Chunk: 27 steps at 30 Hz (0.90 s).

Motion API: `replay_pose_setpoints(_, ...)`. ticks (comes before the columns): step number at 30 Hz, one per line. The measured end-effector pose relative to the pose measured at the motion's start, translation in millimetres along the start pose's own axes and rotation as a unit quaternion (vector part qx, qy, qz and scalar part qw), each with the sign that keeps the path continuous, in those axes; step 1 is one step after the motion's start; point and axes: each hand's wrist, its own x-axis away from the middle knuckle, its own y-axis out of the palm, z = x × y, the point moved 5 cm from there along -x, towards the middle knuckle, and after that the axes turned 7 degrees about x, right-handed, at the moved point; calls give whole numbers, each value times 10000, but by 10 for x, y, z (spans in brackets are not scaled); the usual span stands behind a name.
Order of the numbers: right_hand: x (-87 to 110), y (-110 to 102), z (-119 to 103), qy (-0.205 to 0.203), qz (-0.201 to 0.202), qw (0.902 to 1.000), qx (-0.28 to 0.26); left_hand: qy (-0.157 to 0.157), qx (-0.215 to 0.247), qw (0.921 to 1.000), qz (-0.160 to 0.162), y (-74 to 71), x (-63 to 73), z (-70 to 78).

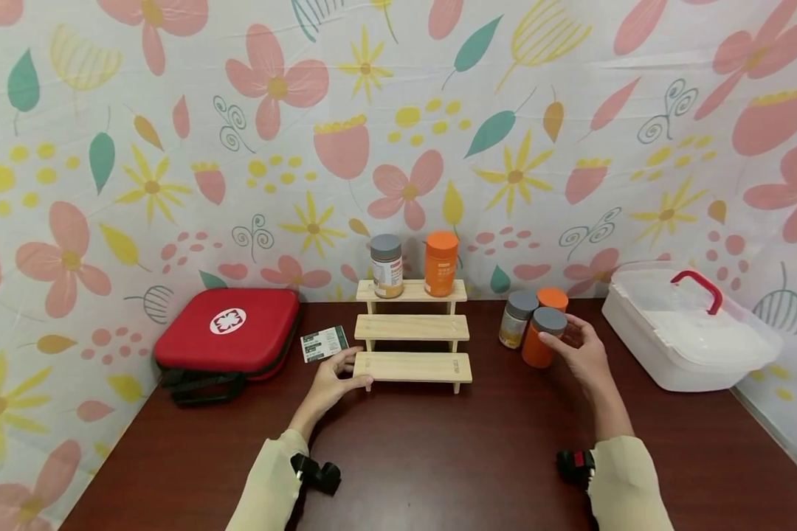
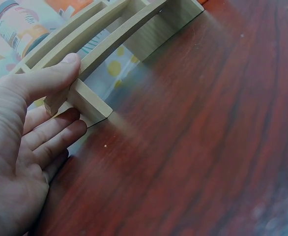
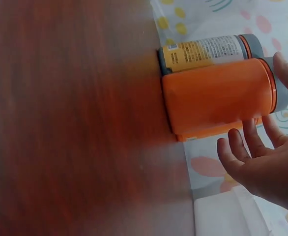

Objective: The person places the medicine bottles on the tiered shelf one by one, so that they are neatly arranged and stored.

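A three-step wooden stand (image 1: 412,366) stands mid-table. My left hand (image 1: 335,380) grips the left end of its lowest step, thumb (image 2: 60,73) over the board and fingers beneath. A grey-capped bottle (image 1: 387,267) and an orange bottle (image 1: 441,264) stand on the top step. At the right, my right hand (image 1: 581,350) is spread around an orange bottle with a grey cap (image 3: 217,91), thumb at the cap and other fingers loosely bent along its side. Beside it are a grey-capped bottle with a yellow and white label (image 1: 514,321) and an orange-capped bottle (image 1: 553,298).
A red first-aid case (image 1: 226,332) lies at the left with its black handle forward. A printed card (image 1: 324,344) lies between it and the stand. At the right stands a white lidded box (image 1: 691,332) with a red handle. A floral cloth (image 1: 398,133) hangs behind the table.
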Motion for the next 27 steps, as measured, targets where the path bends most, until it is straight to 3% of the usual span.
replay_pose_setpoints(12, -57, 42, 29, 181, -9, 9998, 38, 45, -56, 10000, 9, -9, -4, 13)
replay_pose_setpoints(19, -63, 26, 66, 242, 164, 9996, 65, -63, 60, 9999, 135, -33, -105, -289)
replay_pose_setpoints(23, -41, -25, 55, 232, 327, 9992, -42, -15, -2, 9998, 184, -48, -121, -326)
replay_pose_setpoints(27, -17, -105, -5, -69, 431, 9983, -392, -37, 1, 9999, 161, -49, -133, -304)
